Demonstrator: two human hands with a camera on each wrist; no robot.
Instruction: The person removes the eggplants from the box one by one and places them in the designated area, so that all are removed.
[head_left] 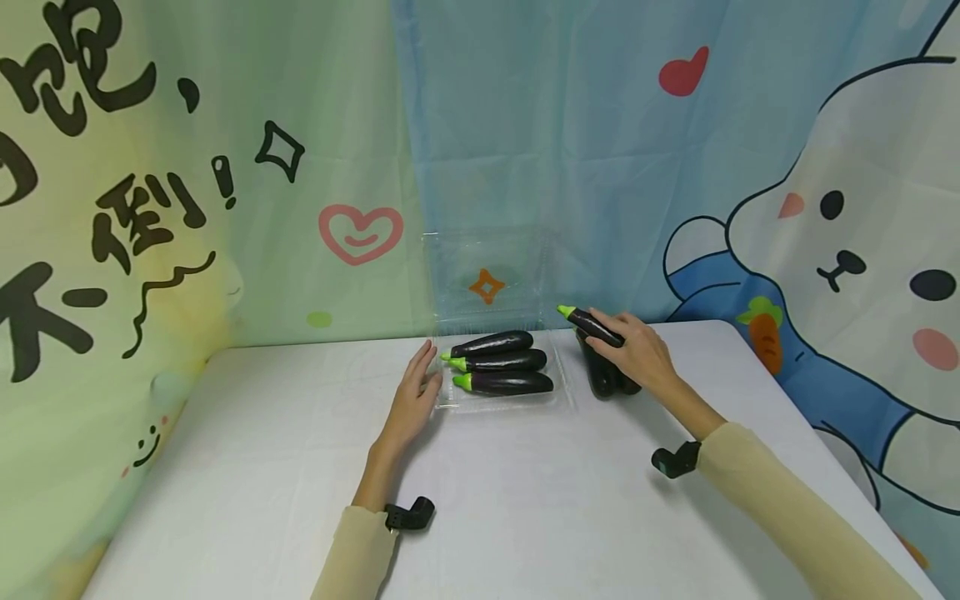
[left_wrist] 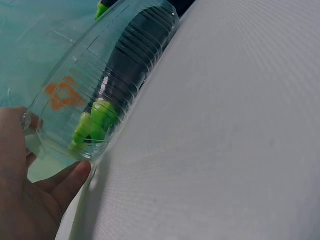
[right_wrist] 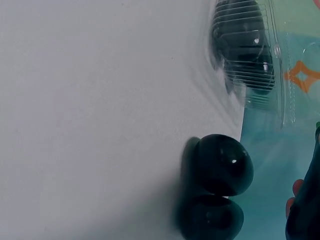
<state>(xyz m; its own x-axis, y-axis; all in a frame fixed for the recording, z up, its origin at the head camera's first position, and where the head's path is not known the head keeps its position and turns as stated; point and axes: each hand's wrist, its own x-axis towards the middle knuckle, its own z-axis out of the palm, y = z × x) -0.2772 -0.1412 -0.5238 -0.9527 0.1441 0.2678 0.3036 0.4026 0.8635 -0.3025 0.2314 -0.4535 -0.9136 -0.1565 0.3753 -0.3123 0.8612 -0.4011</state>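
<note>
My right hand (head_left: 633,350) grips a dark eggplant (head_left: 592,325) with a bright green stem, held above the table's right side. In the right wrist view, part of that eggplant (right_wrist: 306,205) shows at the right edge with fingertips (right_wrist: 290,206) behind it. Below the hand lie more eggplants (head_left: 597,367), their round ends side by side. My left hand (head_left: 412,396) rests against the left side of a clear plastic container (head_left: 562,400), its fingers extended. Three eggplants (head_left: 506,383) lie in the container, stems to the left.
The container's clear lid (head_left: 487,250) stands raised at the back, before a printed curtain (head_left: 615,167). A white cloth covers the table (head_left: 517,500), whose back edge runs close behind the container.
</note>
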